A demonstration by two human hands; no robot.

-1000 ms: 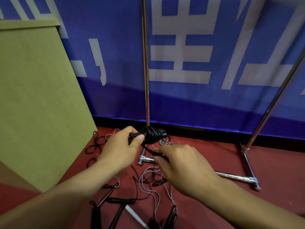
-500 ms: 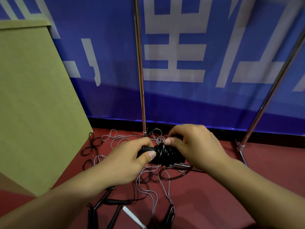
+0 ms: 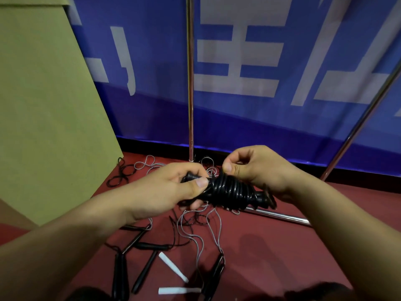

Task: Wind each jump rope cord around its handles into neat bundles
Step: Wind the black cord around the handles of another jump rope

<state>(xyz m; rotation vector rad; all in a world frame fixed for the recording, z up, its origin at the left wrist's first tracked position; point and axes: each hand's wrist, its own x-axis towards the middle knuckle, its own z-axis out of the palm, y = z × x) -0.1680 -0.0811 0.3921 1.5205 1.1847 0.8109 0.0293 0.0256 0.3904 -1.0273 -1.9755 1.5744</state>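
A black jump rope bundle (image 3: 233,191), its cord coiled thickly round the handles, is held level between both hands above the red floor. My left hand (image 3: 171,192) grips its left handle end, thumb pressed on the first coils. My right hand (image 3: 258,168) pinches the cord at the top of the coils, fingers curled over the bundle's right part. Below lie loose ropes: grey cord (image 3: 199,233) in loops, thin black cord (image 3: 121,177) by the board, several black handles (image 3: 143,272) and two white handles (image 3: 173,267).
A chrome rack stands close behind: upright pole (image 3: 190,83), slanted pole (image 3: 360,124) at right, base bar (image 3: 280,216) on the floor under the bundle. A tan board (image 3: 43,105) leans at left. A blue banner (image 3: 282,61) covers the wall.
The bundle and both hands came down and nearer to me. My right hand went from pulling cord below the bundle to resting on top of the coils, pinching the cord.
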